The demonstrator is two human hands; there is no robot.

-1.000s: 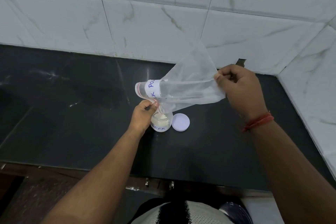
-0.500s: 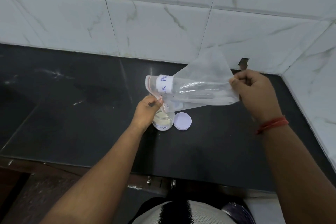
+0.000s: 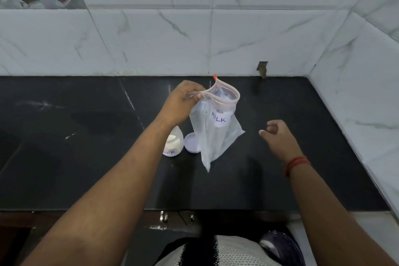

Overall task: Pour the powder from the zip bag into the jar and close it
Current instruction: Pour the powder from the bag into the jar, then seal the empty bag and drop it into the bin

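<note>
My left hand pinches the pink zip edge of a clear zip bag, which hangs upright with its mouth open and looks empty; a white label on it reads "MILK". Below my left wrist a small glass jar stands on the black counter with white powder inside and no lid on. Its round white lid lies flat right beside it, partly behind the bag. My right hand hovers to the right of the bag, fingers loosely curled, holding nothing.
The black counter ends at a white marble-tiled wall behind and another tiled wall on the right. The counter's front edge runs just below my forearms.
The bag was tilted mouth-down over the jar with both hands on it. My right hand has let go of its bottom, and my left hand has lifted it upright, away from the jar.
</note>
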